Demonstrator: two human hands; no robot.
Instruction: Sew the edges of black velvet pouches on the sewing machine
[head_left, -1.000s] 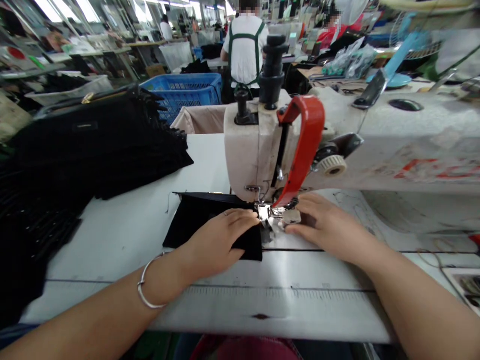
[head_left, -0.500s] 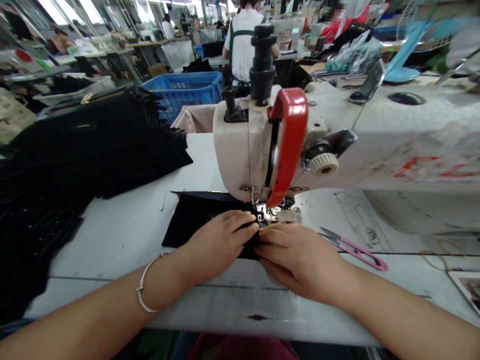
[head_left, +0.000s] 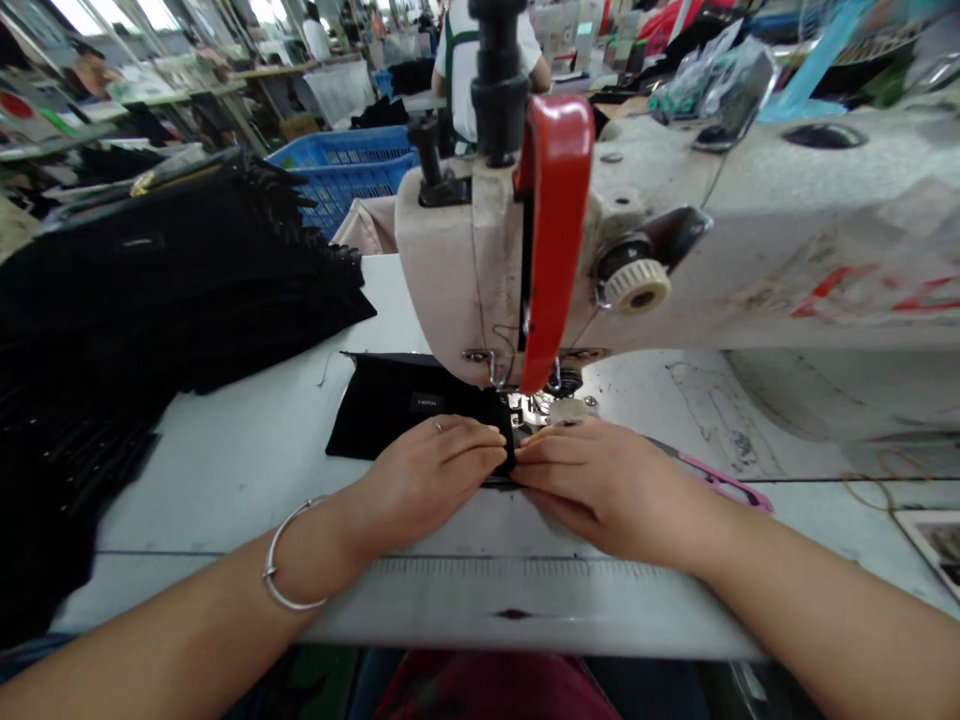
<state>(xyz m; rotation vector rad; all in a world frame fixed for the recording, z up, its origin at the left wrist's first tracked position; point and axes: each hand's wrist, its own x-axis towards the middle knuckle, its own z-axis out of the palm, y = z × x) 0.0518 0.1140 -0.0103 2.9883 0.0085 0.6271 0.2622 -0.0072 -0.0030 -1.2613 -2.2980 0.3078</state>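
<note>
A black fabric piece (head_left: 382, 405) with a small label (head_left: 427, 402) lies flat on the white sewing table, its right edge beside the presser foot (head_left: 517, 412) of the sewing machine (head_left: 442, 260). My left hand (head_left: 424, 480), with a ring and a bangle, presses the near right part of the cloth, fingers close together. Across from it, my right hand (head_left: 600, 485) pinches the right edge near the corner; its thumb side is partly hidden. Pink-handled thread snips (head_left: 727, 485) lie behind my right hand, their blades mostly covered.
A big pile of black fabric pieces (head_left: 150, 300) fills the table's left side. Behind it stands a blue plastic basket (head_left: 356, 185). The machine's red guard (head_left: 559, 230) rises above the needle area. Ruler marks (head_left: 517, 568) run along the front edge. A co-worker (head_left: 461, 75) is beyond the machine.
The camera view has shifted slightly. The cloth has moved a little away from me along the presser foot, both hands with it. Its label now shows, and my right hand covers more of the snips.
</note>
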